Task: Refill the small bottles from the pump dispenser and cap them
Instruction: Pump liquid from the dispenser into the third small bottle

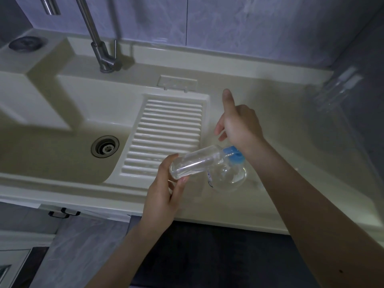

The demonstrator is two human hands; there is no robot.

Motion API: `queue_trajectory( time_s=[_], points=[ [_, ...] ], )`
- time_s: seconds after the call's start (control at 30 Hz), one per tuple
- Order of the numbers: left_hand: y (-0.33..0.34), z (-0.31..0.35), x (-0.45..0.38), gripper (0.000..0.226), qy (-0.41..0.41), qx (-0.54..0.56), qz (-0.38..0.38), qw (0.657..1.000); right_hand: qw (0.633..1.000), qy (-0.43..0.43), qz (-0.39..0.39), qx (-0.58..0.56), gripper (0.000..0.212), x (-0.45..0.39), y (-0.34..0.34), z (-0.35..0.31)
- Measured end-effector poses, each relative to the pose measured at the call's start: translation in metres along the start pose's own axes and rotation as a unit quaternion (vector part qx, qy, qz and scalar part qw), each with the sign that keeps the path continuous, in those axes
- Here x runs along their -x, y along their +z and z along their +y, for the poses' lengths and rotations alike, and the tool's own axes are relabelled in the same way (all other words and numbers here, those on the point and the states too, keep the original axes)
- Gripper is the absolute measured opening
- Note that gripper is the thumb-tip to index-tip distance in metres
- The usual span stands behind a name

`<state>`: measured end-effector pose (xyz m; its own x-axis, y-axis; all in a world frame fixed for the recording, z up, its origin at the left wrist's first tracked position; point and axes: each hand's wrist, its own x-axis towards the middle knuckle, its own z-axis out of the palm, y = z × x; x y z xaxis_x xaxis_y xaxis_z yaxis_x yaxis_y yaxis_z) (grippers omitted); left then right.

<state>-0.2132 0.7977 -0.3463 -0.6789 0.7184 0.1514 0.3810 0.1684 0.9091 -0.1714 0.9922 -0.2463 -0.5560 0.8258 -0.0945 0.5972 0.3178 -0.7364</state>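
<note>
Small bottle tilted at the pump.
My left hand (164,196) is gripping the clear small bottle (194,163), mouth against the blue-topped pump dispenser (228,175); my right hand (239,123) is hovering above it, fingers loosely spread, holding nothing.

We find the pump dispenser (228,177) on the worktop (280,121), at three o'clock of the drain (105,146); the faucet (104,57) stands at twelve.

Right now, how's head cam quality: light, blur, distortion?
Head view: dim, bluish light; the counter edge bows from the wide lens; clear bottles at far right smear with blur; the small bottle in the left hand shows a glare streak; the faucet casts a soft shadow.
</note>
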Motion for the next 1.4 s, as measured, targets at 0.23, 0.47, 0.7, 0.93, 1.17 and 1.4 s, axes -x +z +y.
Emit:
queue_trajectory(
  time_s=[0.23,0.47,0.7,0.93,1.17,1.4],
  points=[
    [-0.001,0.000,0.000,0.047,-0.010,0.005,0.000,1.000,0.999,0.014,-0.011,-0.049,0.085,-0.002,0.003,0.003],
    [-0.001,0.004,0.001,0.043,0.002,0.021,0.005,1.000,0.989,0.054,-0.044,-0.132,0.072,-0.012,-0.004,-0.001],
    [-0.002,0.003,0.000,0.041,0.016,0.017,0.008,1.000,0.994,0.040,-0.026,-0.096,0.064,-0.007,-0.003,-0.006],
    [0.001,-0.002,-0.001,0.040,0.010,0.019,0.010,1.000,0.998,0.033,-0.014,-0.056,0.070,0.000,0.004,-0.001],
    [0.000,-0.003,0.000,0.040,0.008,0.011,0.018,1.000,0.999,0.008,-0.008,-0.049,0.070,0.002,0.004,-0.001],
    [0.001,0.006,0.000,0.044,0.043,0.015,0.040,0.998,0.989,0.031,-0.031,-0.144,0.071,-0.006,-0.004,-0.008]
  ],
)
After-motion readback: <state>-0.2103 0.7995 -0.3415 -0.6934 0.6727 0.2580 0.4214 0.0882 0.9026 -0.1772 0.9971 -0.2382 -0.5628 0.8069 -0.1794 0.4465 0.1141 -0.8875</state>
